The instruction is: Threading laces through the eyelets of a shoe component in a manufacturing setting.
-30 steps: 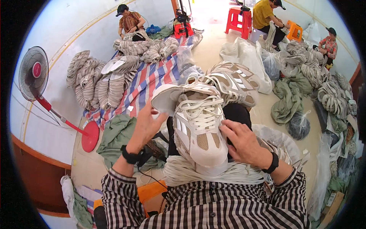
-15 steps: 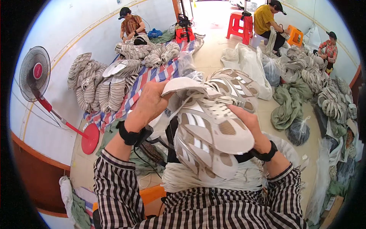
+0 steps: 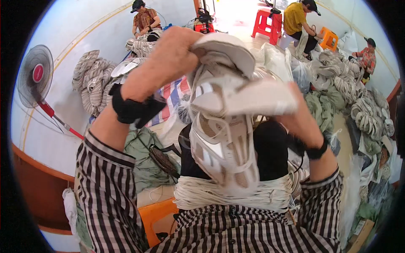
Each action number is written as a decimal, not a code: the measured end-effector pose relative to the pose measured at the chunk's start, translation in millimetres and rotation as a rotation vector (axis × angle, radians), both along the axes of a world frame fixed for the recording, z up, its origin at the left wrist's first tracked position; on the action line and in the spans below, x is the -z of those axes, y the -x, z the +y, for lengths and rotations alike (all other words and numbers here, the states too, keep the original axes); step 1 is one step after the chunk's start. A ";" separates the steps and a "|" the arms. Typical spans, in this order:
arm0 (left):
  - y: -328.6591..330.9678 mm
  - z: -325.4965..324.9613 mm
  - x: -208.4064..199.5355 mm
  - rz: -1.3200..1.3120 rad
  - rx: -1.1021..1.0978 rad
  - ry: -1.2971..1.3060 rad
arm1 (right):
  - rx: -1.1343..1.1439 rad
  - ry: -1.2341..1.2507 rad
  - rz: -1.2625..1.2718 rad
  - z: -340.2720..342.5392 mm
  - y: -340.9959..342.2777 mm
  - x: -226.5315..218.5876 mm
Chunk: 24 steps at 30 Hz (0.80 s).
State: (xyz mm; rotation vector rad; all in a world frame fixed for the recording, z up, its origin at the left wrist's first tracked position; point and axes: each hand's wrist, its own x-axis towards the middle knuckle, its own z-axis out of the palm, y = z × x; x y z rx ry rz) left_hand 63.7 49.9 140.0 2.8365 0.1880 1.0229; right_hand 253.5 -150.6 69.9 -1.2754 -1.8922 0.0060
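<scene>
In front of my chest hang several beige and white shoe uppers (image 3: 221,149) with silvery side stripes. My left hand (image 3: 175,55), raised high, is closed on the edge of one pale upper piece (image 3: 230,48) that curls over. My right hand (image 3: 299,120), smeared by motion, grips the end of another pale shoe upper (image 3: 257,99) held crosswise below it. Its fingertips are partly hidden. White laces trail loosely over the lowest upper, which hangs between my knees. Across my lap lies a thick bundle of white shoelaces (image 3: 232,192).
Heaps of stacked uppers (image 3: 95,82) lie at the left, with more (image 3: 337,71) at the right. A fan (image 3: 38,76) stands by the left wall. Beneath me is an orange stool (image 3: 154,217). Three people work farther off, near a red stool (image 3: 268,25).
My left hand has risen with the upper's edge. My right hand has swung an upper crosswise, so the stack has spread apart and one upper now hangs down between my knees.
</scene>
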 end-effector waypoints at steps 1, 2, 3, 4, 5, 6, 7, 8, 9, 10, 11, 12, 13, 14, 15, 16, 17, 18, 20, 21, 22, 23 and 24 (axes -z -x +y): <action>6.7 14.0 -7.3 0.082 -0.063 -0.017 | 0.029 -0.148 0.047 16.2 -2.2 -6.0; 11.4 23.9 -9.5 0.165 -0.143 -0.028 | 0.125 -0.054 0.281 29.1 1.2 -11.8; 3.8 21.6 -20.3 0.148 -0.204 0.129 | 0.146 -0.057 0.246 47.4 -2.8 -20.4; 6.5 22.0 -22.3 0.146 -0.210 0.122 | 0.167 -0.061 0.211 60.2 -1.6 -26.6; 10.9 23.2 -22.8 0.157 -0.214 0.078 | 0.232 -0.119 -0.307 49.6 9.1 -14.3; 15.7 34.6 -20.2 0.167 -0.230 0.040 | 0.159 -0.256 -0.369 37.2 46.4 -13.6; 19.5 27.6 -16.4 0.159 -0.141 0.022 | 0.164 -0.108 -0.456 30.9 60.1 -12.1; 23.1 17.6 -18.1 0.161 -0.148 0.025 | 0.155 0.016 -0.443 19.4 67.6 -19.6; 22.8 4.9 -20.6 0.167 -0.090 -0.077 | 0.116 0.055 -0.436 17.3 68.3 -24.3; 25.2 -12.6 -27.1 0.172 -0.022 -0.182 | 0.087 0.093 -0.426 13.2 70.4 -27.2; 29.4 -32.9 -36.2 0.220 -0.030 -0.240 | 0.101 0.100 -0.419 14.1 66.7 -24.5; 35.5 -27.0 -32.9 0.181 -0.004 -0.166 | 0.079 -0.017 -0.331 21.1 63.1 -21.9; 39.6 -23.9 -31.5 0.157 0.002 -0.124 | 0.048 -0.139 -0.247 25.4 57.9 -22.0; 42.6 -19.8 -30.5 0.133 0.008 -0.082 | 0.081 -0.006 -0.116 26.3 47.2 -23.1; 45.6 -13.1 -25.3 0.132 0.004 -0.083 | 0.069 -0.089 -0.017 29.5 38.5 -19.3; 49.1 -7.5 -21.0 0.157 -0.044 -0.066 | 0.065 -0.091 -0.019 28.9 34.3 -14.0; 53.0 -2.4 -17.1 0.180 -0.091 -0.048 | 0.023 -0.190 0.000 28.0 31.3 -9.6; 52.5 -7.5 -18.3 0.179 -0.093 -0.046 | -0.018 -0.286 0.022 25.7 31.9 -9.0; 48.6 -18.3 -21.9 0.137 -0.070 0.007 | 0.001 -0.302 0.037 19.1 35.5 -6.5; 43.7 -28.3 -29.1 0.127 -0.060 0.000 | 0.020 -0.251 0.077 12.6 31.2 -3.7; 43.0 -45.3 -36.7 0.165 -0.070 -0.117 | 0.027 -0.202 0.123 7.8 29.4 0.8; 40.2 -56.0 -41.3 0.203 -0.080 -0.234 | -0.017 -0.253 0.157 5.4 29.2 8.0; 33.4 -57.7 -39.9 0.200 -0.075 -0.231 | 0.067 -0.174 -0.013 -2.8 28.1 10.6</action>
